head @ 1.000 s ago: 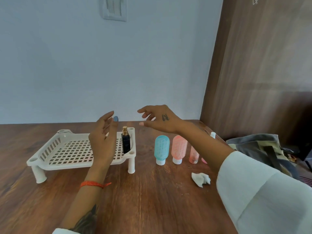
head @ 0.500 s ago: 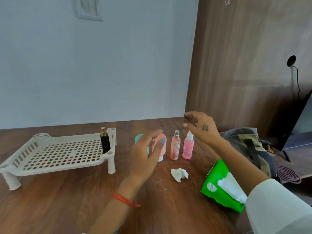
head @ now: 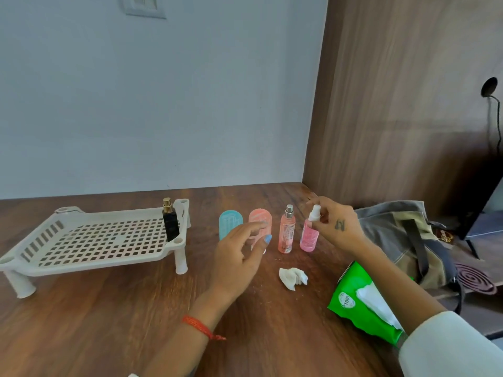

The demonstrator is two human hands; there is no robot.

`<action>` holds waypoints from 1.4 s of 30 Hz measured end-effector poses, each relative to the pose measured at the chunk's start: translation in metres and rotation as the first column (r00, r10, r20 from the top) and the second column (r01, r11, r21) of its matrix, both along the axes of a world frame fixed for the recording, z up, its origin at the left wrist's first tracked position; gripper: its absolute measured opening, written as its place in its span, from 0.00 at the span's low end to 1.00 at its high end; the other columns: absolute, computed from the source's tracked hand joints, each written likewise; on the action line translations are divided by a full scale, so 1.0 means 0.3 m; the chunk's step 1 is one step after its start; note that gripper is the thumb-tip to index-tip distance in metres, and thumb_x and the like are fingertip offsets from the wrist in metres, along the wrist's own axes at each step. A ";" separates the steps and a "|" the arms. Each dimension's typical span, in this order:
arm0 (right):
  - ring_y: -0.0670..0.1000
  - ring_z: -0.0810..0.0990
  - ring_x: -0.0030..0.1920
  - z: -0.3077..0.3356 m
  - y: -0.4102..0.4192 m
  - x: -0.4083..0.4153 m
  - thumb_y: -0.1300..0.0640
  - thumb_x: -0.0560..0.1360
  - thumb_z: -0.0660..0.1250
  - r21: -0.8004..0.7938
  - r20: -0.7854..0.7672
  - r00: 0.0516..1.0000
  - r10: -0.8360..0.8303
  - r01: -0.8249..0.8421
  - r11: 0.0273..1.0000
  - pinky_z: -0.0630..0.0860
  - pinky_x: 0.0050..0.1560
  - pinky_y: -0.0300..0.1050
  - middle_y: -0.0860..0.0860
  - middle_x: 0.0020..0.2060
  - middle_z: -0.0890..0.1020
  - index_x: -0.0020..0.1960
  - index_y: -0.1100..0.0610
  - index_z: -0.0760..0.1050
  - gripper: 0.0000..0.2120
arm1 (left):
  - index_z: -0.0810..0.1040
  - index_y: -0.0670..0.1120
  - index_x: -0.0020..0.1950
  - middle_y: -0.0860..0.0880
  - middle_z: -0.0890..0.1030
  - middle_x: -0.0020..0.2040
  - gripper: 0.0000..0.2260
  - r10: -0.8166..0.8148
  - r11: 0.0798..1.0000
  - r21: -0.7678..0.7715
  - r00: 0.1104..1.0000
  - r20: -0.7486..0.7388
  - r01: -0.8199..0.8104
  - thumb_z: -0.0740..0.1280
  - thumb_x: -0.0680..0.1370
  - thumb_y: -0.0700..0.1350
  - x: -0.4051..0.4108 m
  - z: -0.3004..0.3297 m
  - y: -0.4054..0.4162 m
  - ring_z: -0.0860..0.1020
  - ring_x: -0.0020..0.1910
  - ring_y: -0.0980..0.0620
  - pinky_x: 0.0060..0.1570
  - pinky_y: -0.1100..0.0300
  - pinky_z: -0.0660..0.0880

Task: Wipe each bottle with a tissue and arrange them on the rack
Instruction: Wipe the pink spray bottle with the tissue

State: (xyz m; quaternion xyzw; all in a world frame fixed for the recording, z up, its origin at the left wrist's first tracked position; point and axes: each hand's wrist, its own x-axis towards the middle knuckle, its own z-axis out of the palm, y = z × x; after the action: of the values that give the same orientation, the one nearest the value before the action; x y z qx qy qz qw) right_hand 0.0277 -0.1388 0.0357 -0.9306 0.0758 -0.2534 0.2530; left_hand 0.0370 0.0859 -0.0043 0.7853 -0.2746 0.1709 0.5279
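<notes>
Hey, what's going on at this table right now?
A person is tidying small bottles onto a white plastic lattice rack. One black perfume bottle already stands on it. The right hand pinches the white cap of a pink spray bottle on the wooden table. The left hand hovers open near the coral tube. A crumpled white tissue lies nearby.

The right hand (head: 336, 228) has come down onto the pink spray bottle (head: 309, 236), fingers at its cap.
</notes>
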 end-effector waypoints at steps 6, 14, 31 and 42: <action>0.45 0.79 0.39 0.047 0.050 -0.111 0.57 0.70 0.74 -0.046 0.142 0.989 0.028 -0.022 0.999 0.78 0.43 0.41 0.48 0.41 0.81 0.56 0.55 0.77 0.16 | 0.75 0.58 0.56 0.59 0.78 0.54 0.11 -0.012 0.999 -0.050 1.000 -0.029 0.010 0.69 0.76 0.46 -0.004 0.015 0.001 0.77 0.52 0.60 0.56 0.64 0.75; 0.44 0.81 0.39 0.022 0.241 -0.179 0.57 0.66 0.76 0.021 0.138 0.947 0.290 -0.296 0.955 0.80 0.42 0.43 0.47 0.40 0.83 0.57 0.52 0.75 0.21 | 0.76 0.58 0.55 0.62 0.78 0.51 0.11 -0.102 0.980 -0.175 0.995 -0.017 0.098 0.68 0.74 0.54 -0.021 0.051 0.012 0.78 0.50 0.65 0.45 0.75 0.73; 0.44 0.80 0.50 -0.032 0.246 -0.179 0.53 0.68 0.75 0.140 -0.030 0.958 0.284 -0.277 0.951 0.76 0.53 0.35 0.45 0.49 0.81 0.59 0.52 0.73 0.21 | 0.77 0.63 0.46 0.65 0.80 0.48 0.12 -0.117 0.985 -0.125 0.993 -0.015 0.115 0.73 0.72 0.45 -0.005 0.045 0.023 0.79 0.52 0.61 0.51 0.66 0.77; 0.49 0.77 0.50 -0.164 0.261 -0.185 0.62 0.72 0.63 -0.251 -0.226 0.974 0.025 -0.083 0.964 0.69 0.45 0.39 0.47 0.47 0.82 0.49 0.50 0.80 0.11 | 0.76 0.64 0.50 0.59 0.82 0.47 0.15 -0.224 0.974 -0.067 0.969 -0.100 0.218 0.71 0.74 0.42 -0.005 0.046 0.030 0.79 0.49 0.63 0.47 0.73 0.74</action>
State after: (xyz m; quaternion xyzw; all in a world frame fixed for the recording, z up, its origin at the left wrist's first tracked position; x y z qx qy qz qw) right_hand -0.0278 -0.0605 -0.0134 -0.9798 0.0440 -0.1489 0.1262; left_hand 0.0356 0.0948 0.0095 0.7430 -0.3269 0.0763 0.5790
